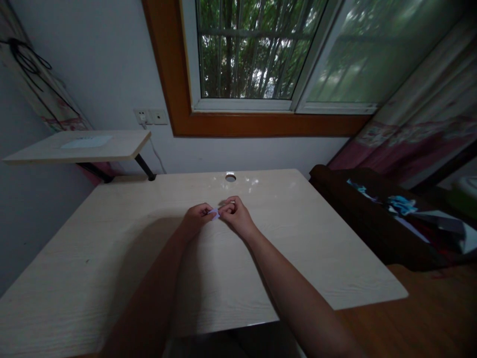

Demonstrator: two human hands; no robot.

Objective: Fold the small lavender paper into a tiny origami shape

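A small pale lilac piece, which looks like folded paper (214, 214), is between my two hands above the middle of the desk. My left hand (197, 217) pinches its left side between thumb and fingers. From the right, my right hand (235, 214) grips the other side with thumb and forefinger, its remaining fingers curled. Both hands are close together, low over the light wood desktop (290, 248). The fingers cover much of the piece, so its full shape is hidden.
A raised shelf (126, 149) with a paper sheet (86, 142) on it stands at the back left. Behind the hands is a round cable hole (230, 178). A dark brown sofa (343, 219) with cloths and papers stands right of the desk, beneath a curtain (402, 119).
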